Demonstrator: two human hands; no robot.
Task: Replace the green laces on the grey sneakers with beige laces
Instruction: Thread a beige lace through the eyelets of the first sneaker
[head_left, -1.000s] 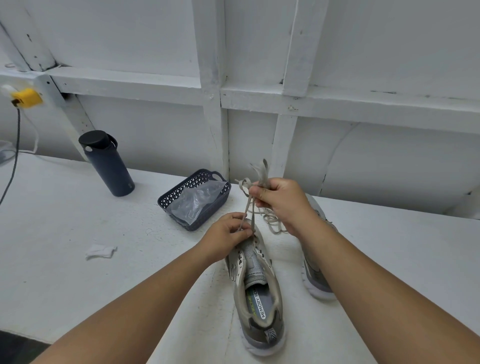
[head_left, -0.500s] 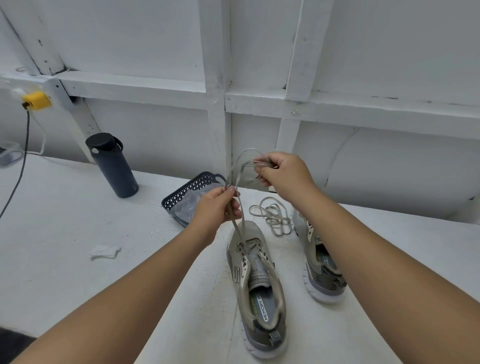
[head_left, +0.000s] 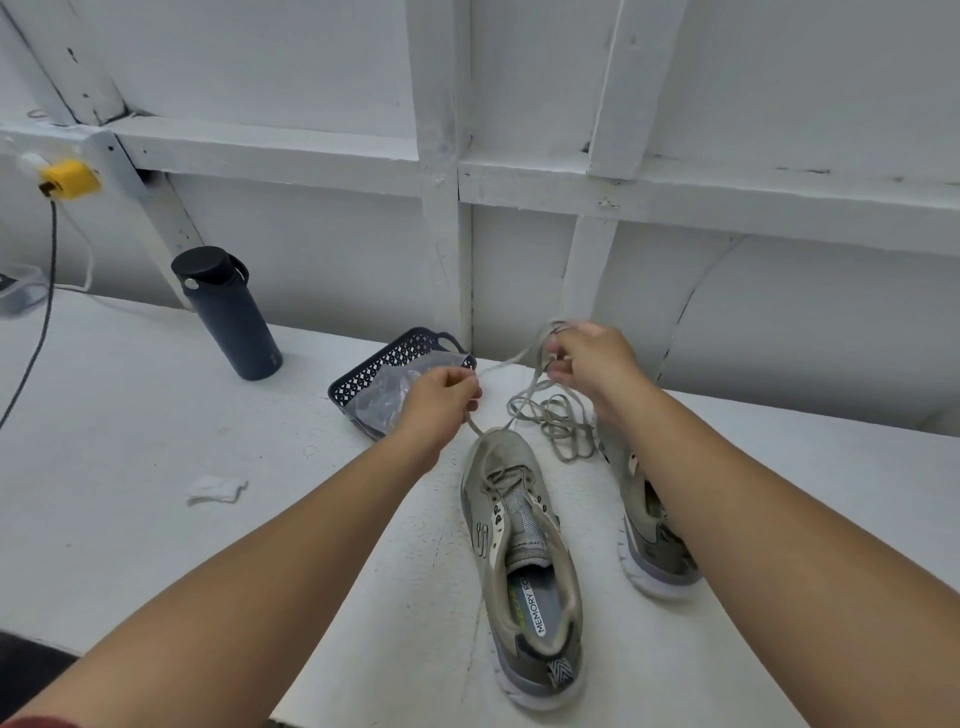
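I've got the lace (head_left: 524, 358) strung between both hands just above centre frame: left hand (head_left: 440, 397) pinching one stretch with curled fingers, right hand (head_left: 589, 364) gripping the other. Below, the near sneaker (head_left: 524, 561) sits centre-bottom; my right forearm covers much of the second sneaker (head_left: 657, 551). A loose lace pile (head_left: 558, 421) lies between them. Further out: dark basket (head_left: 395, 358) holding a plastic bag (head_left: 387, 397), bottle (head_left: 228, 314) at left, paper scrap (head_left: 215, 489) lower left, yellow plug (head_left: 70, 179) upper left.

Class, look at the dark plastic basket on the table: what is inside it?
The basket holds a crumpled clear plastic bag. The left hand covers its near corner, and anything under the bag is hidden.
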